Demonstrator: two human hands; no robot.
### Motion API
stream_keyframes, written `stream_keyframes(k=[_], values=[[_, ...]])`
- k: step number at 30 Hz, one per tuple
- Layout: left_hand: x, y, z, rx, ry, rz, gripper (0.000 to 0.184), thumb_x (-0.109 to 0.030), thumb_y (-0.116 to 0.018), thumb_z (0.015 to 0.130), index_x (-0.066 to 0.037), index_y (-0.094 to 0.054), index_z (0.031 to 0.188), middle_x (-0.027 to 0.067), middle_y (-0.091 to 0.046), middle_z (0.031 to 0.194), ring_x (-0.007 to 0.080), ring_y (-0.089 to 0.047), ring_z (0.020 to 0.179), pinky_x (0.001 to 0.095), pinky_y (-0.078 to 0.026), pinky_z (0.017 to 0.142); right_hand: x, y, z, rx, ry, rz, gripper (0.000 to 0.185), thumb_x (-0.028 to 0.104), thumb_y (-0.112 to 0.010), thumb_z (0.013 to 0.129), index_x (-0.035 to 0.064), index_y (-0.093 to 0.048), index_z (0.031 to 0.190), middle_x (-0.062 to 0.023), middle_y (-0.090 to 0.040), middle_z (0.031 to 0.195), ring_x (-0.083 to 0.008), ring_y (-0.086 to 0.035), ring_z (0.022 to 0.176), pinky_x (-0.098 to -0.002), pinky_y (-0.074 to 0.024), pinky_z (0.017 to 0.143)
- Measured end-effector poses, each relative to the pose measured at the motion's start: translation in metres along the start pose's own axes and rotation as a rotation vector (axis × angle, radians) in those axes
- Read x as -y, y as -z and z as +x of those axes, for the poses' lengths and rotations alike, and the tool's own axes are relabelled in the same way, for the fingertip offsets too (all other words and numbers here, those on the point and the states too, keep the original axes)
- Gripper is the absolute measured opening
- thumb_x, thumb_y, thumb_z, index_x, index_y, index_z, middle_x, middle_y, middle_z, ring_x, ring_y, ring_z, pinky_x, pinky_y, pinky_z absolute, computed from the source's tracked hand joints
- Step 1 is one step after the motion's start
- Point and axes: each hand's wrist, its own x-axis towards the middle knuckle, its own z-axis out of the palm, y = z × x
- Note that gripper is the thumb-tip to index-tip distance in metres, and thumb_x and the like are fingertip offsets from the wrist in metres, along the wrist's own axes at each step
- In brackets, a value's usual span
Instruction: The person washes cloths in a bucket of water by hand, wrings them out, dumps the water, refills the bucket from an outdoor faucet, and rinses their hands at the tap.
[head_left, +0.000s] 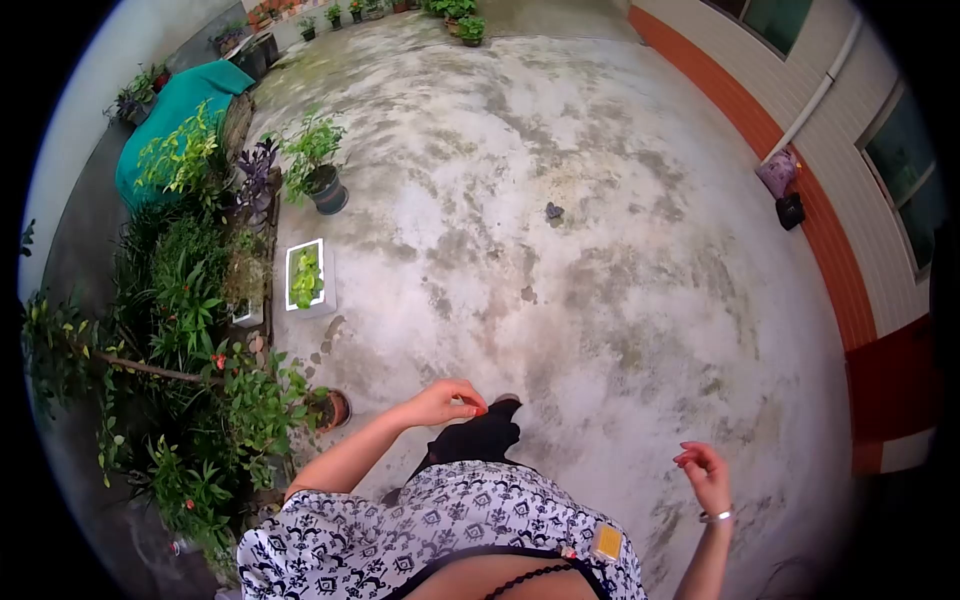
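Observation:
My left hand (450, 401) is in front of my body at the lower middle, above the black trousers (475, 437). Its fingers are curled together, and whether they hold anything is too small to tell. Out to the right, my right hand (707, 475) hangs over the concrete ground with its fingers apart and bent, holding nothing; a silver bracelet (716, 517) circles the wrist. Nearest to my left hand is a terracotta pot (331, 409). A patterned shirt (400, 540) covers my body, with a small yellow item (607, 542) on it.
Plants (185, 270) line the left side. Beside them stand a white box (312, 305) of leafy greens and a dark pot (328, 192). A small dark object (554, 211) lies on the stained ground. Bags (777, 174) rest by the right wall.

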Motion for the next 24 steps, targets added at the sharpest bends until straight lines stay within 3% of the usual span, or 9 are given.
stream_keyframes(k=[2,4,7,9,12,14,16,22,24], values=[[0.026,0.000,0.083,0.013,0.099,0.046,0.012,-0.012,-0.056,0.070,-0.006,-0.058,0.080,0.0066,-0.055,0.079,0.0151,-0.053,0.073,0.0266,-0.041,0.067,-0.116,0.015,0.043,-0.079,-0.120,-0.079,0.019,-0.003,-0.048,0.071,-0.0006,-0.051,0.089,-0.0040,-0.055,0.070,-0.0103,-0.052,0.066,-0.0209,-0.0420,0.060],[0.043,-0.006,0.180,0.114,0.084,0.070,0.012,-0.012,-0.054,0.070,-0.005,-0.058,0.079,0.0070,-0.057,0.077,0.0155,-0.055,0.068,0.0265,-0.042,0.062,-0.181,0.009,0.068,-0.031,-0.276,0.283,0.017,0.004,-0.051,0.072,-0.0005,-0.052,0.089,-0.0063,-0.056,0.073,-0.0114,-0.054,0.063,-0.0224,-0.0438,0.059],[0.031,-0.031,0.326,0.216,0.021,0.224,0.013,-0.016,-0.055,0.064,-0.007,-0.058,0.072,0.0066,-0.058,0.068,0.0173,-0.055,0.065,0.0291,-0.042,0.057,-0.286,0.007,0.073,-0.011,-0.603,0.396,0.015,0.007,-0.053,0.072,-0.0010,-0.054,0.084,-0.0101,-0.059,0.070,-0.0128,-0.054,0.060,-0.0220,-0.0438,0.056],[0.017,-0.037,0.414,0.294,-0.044,0.107,0.014,-0.018,-0.055,0.063,-0.007,-0.058,0.071,0.0071,-0.057,0.068,0.0188,-0.055,0.064,0.0303,-0.041,0.056,-0.318,0.035,0.107,-0.014,-0.841,0.345,0.014,0.007,-0.053,0.071,-0.0010,-0.054,0.083,-0.0100,-0.059,0.070,-0.0127,-0.054,0.059,-0.0219,-0.0436,0.056],[0.039,-0.037,0.519,0.117,-0.025,0.019,0.012,-0.018,-0.055,0.060,-0.008,-0.058,0.067,0.0067,-0.058,0.065,0.0213,-0.054,0.061,0.0313,-0.041,0.054,-0.335,0.108,0.214,0.026,-0.961,0.215,0.013,0.007,-0.053,0.071,-0.0012,-0.055,0.081,-0.0099,-0.059,0.069,-0.0125,-0.054,0.058,-0.0217,-0.0434,0.054],[0.081,-0.030,0.560,-0.058,0.092,0.177,0.011,-0.018,-0.055,0.059,-0.009,-0.057,0.065,0.0066,-0.057,0.065,0.0222,-0.054,0.062,0.0329,-0.041,0.055,-0.339,0.173,0.291,0.061,-0.935,0.130,0.012,0.007,-0.054,0.071,-0.0012,-0.055,0.080,-0.0099,-0.059,0.068,-0.0124,-0.054,0.057,-0.0215,-0.0433,0.054],[0.131,-0.026,0.567,-0.162,0.459,0.350,0.011,-0.020,-0.055,0.056,-0.011,-0.057,0.062,0.0075,-0.057,0.063,0.0235,-0.055,0.063,0.0360,-0.042,0.054,-0.336,0.233,0.361,0.132,-0.883,0.046,0.012,0.007,-0.054,0.070,-0.0013,-0.055,0.078,-0.0098,-0.059,0.067,-0.0123,-0.054,0.057,-0.0214,-0.0432,0.053],[0.119,0.001,0.536,-0.500,0.884,-0.174,0.011,-0.016,-0.058,0.064,-0.005,-0.061,0.064,0.0053,-0.058,0.058,0.0127,-0.055,0.051,0.0245,-0.044,0.049,-0.341,0.360,0.573,0.524,-0.318,-0.176,0.010,0.007,-0.054,0.070,-0.0015,-0.056,0.074,-0.0097,-0.059,0.065,-0.0120,-0.054,0.055,-0.0209,-0.0428,0.050],[0.150,-0.002,0.536,-0.642,1.029,-0.293,0.011,-0.010,-0.055,0.067,0.000,-0.059,0.068,0.0085,-0.058,0.063,0.0140,-0.055,0.055,0.0248,-0.045,0.048,-0.222,0.370,0.677,0.397,-0.336,-0.088,0.008,0.007,-0.054,0.066,-0.0013,-0.057,0.067,-0.0082,-0.058,0.061,-0.0104,-0.052,0.048,-0.0191,-0.0401,0.044]])
